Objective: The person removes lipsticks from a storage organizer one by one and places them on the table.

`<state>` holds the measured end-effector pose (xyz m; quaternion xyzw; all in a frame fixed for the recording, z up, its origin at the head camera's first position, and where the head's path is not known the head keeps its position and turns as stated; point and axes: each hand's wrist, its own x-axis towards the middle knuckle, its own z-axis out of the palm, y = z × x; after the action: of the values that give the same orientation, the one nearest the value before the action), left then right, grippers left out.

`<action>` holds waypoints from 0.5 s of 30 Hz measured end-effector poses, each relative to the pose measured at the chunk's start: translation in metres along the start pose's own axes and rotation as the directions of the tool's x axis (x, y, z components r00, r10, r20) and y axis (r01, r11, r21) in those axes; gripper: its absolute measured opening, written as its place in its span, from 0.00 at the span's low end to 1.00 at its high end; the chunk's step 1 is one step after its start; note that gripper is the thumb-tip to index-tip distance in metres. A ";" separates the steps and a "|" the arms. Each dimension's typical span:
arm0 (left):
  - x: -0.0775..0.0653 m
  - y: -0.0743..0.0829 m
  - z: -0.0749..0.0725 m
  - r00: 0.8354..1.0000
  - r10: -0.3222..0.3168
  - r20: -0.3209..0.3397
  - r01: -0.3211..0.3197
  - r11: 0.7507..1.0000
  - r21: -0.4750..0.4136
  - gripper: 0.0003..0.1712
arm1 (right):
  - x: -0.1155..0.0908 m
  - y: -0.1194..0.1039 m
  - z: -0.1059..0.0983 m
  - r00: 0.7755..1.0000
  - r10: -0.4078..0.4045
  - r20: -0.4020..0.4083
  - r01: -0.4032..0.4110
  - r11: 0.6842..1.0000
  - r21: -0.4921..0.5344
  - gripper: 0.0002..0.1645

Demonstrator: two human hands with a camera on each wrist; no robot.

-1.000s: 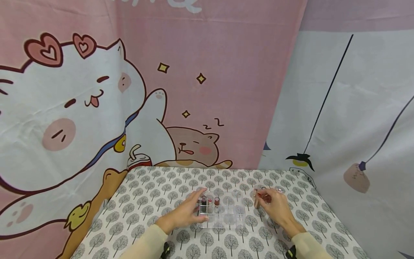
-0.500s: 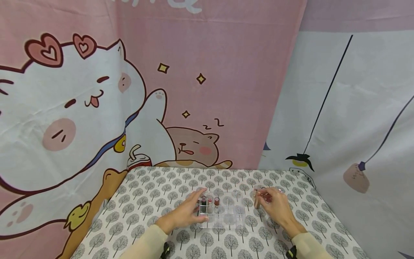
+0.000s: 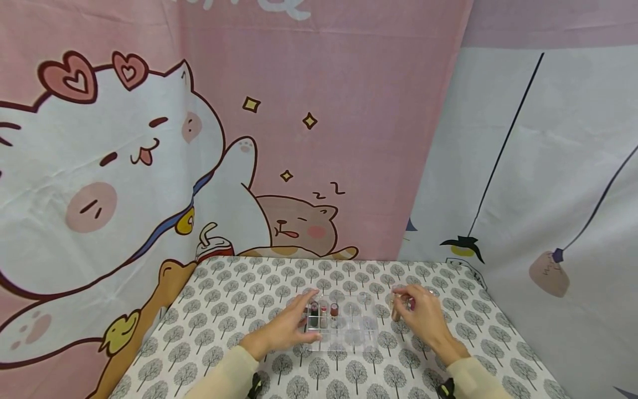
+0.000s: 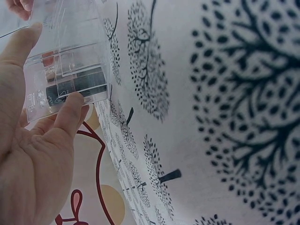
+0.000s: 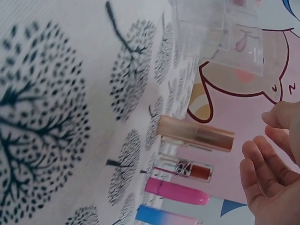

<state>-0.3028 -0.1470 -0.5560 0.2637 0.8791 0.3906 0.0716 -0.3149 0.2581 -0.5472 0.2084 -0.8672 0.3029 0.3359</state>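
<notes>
My left hand (image 3: 279,331) grips the left end of a clear compartment organizer (image 3: 353,339), thumb along the front and fingers round the side. Several lip products stand in its left compartments, among them a dark tube (image 3: 314,317) and one with a brownish-red top (image 3: 334,309). My right hand (image 3: 426,318) hovers over a row of upright tubes right of the organizer, its fingers loosely bent around nothing. The right wrist view shows a gold lipstick (image 5: 197,134), a lip gloss with a red-brown end (image 5: 200,172), a pink tube (image 5: 177,191) and a blue-to-pink tube (image 5: 159,215) below the fingertips.
A white tablecloth with grey trees (image 3: 319,368) covers the table. A pink cartoon curtain (image 3: 369,166) hangs behind it, and a pale curtain (image 3: 498,166) closes off the right side. The organizer's middle and right compartments show only the cloth through clear plastic.
My right hand has shifted slightly toward the left over the tubes, its fingers a little straighter; the reddish item near its fingers shows less. My left hand and the organizer stay put.
</notes>
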 end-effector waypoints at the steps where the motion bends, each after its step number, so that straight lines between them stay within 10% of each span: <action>1: 0.000 0.000 0.000 1.000 -0.001 0.000 0.001 1.000 -0.003 0.68 | 0.001 -0.001 0.000 1.000 0.000 0.001 0.000 1.000 0.003 0.16; 15: -0.002 0.002 -0.001 1.000 -0.006 -0.001 0.006 1.000 -0.007 0.68 | 0.007 -0.026 0.003 1.000 -0.019 0.008 0.019 1.000 0.020 0.18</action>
<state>-0.3009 -0.1474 -0.5546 0.2603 0.8786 0.3937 0.0732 -0.3066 0.2358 -0.5336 0.2211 -0.8634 0.3078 0.3330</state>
